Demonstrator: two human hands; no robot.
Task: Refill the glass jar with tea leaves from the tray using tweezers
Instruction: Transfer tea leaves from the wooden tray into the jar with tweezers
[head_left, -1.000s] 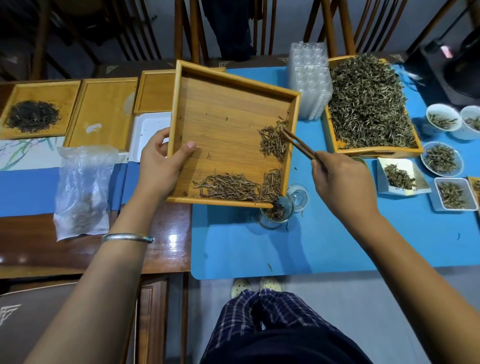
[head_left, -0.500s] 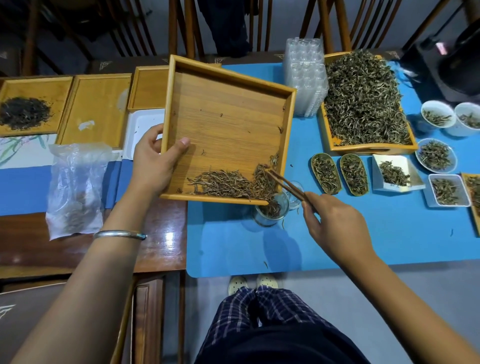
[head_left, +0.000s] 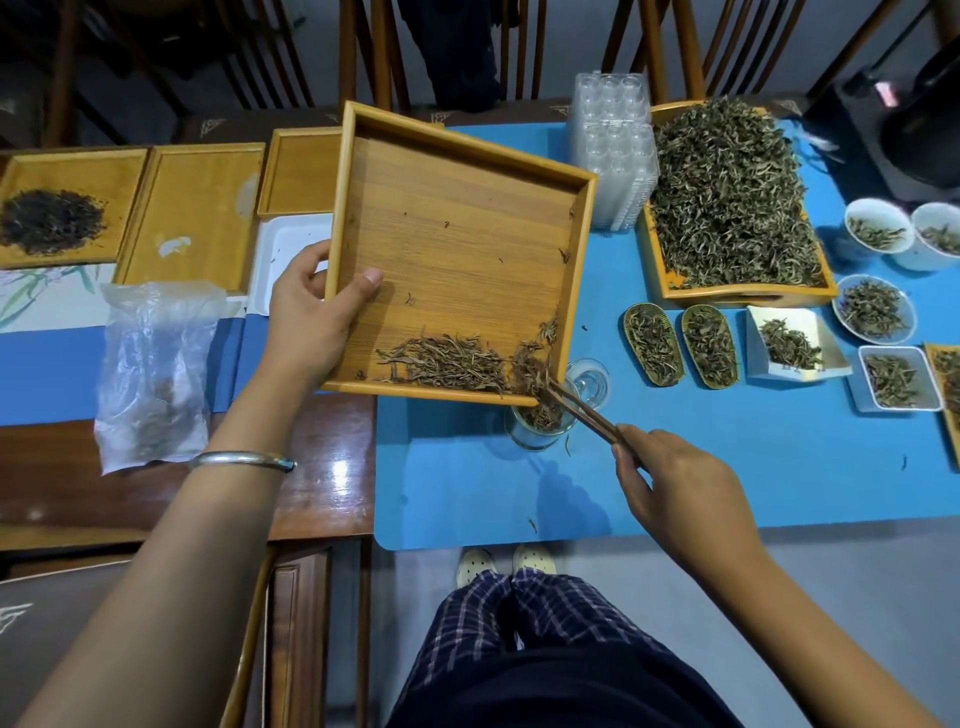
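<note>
Right hand (head_left: 675, 488) pinches the tweezers (head_left: 582, 410), raking tea leaves (head_left: 457, 364) off the tilted tray (head_left: 457, 218) into the glass jar (head_left: 540, 421).

Left hand (head_left: 311, 317) grips the tray's edge at 9 o'clock, thumb on the inside, lifting it so the corner at 5 o'clock overhangs the jar on the blue mat (head_left: 727, 467). Most leaves lie along the low rim, and a steeper tilt or a broad sweep would likely send them past the narrow mouth onto the mat, where a few strays already lie. The tray corner or tweezer tips could also knock the light jar over. The jar's glass lid (head_left: 589, 382) sits just beside it at 2 o'clock; two small scoops of leaves (head_left: 680, 353) lie near at 3 o'clock, a full tray (head_left: 727, 202) beyond.
</note>
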